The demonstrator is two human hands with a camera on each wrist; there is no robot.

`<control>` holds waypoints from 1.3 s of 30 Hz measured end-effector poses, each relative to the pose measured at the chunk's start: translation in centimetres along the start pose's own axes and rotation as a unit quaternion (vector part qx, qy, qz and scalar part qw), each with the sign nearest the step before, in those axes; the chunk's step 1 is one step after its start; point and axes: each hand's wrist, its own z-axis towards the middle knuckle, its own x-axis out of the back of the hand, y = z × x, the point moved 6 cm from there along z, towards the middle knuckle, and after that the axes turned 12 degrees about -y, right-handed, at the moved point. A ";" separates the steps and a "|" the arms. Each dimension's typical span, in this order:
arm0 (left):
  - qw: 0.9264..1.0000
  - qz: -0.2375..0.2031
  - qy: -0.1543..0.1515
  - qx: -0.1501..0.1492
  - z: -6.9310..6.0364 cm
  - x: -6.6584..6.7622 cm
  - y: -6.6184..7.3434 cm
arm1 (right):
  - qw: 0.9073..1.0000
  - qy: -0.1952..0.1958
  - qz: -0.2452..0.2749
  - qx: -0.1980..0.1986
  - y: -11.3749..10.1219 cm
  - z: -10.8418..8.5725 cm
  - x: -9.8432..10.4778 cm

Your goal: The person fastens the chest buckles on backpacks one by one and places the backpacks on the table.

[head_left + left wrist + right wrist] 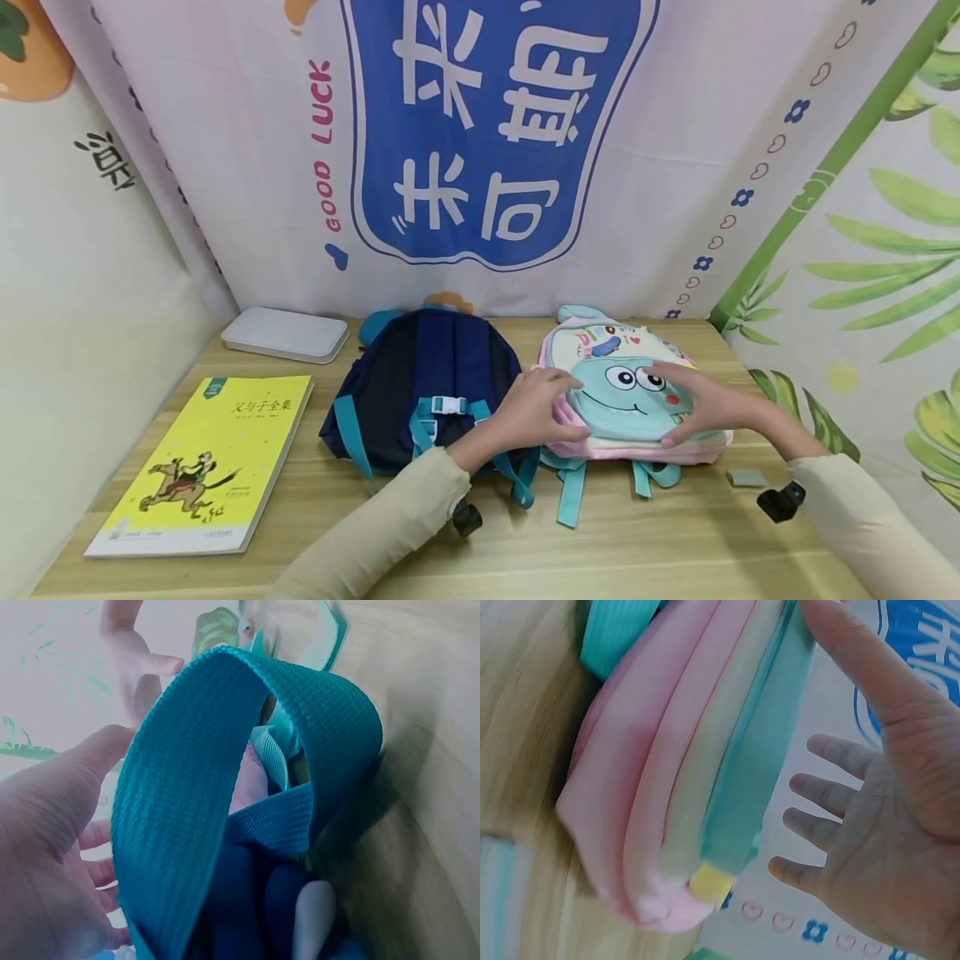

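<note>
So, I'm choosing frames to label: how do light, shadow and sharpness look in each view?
Head view: bright and mostly sharp, with a soft shadow on the wooden table beside the right sleeve; left wrist view: washed out at upper left, the teal webbing strap darker; right wrist view: slightly soft on the pink-and-teal backpack, small pale block blurred at the left edge.

- Left forearm (386, 521) reaches far from the near side; left hand (536, 408) relaxed, fingers loosely bent.
- Right forearm (858, 508) likewise; right hand (708, 402) facing left, fingers spread.
</note>
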 end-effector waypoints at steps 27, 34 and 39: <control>0.998 0.022 -0.054 0.037 0.9 -1.4 -0.3 | 0.988 -0.005 0.095 -0.122 8.1 -3.7 -0.4; 0.997 0.019 -0.060 0.036 1.0 -1.3 -0.5 | 0.985 0.001 0.127 -0.113 8.7 -3.7 -1.0; 0.997 0.016 -0.063 0.037 1.0 -1.4 -0.4 | 0.984 0.001 0.145 -0.103 9.1 -3.8 -1.5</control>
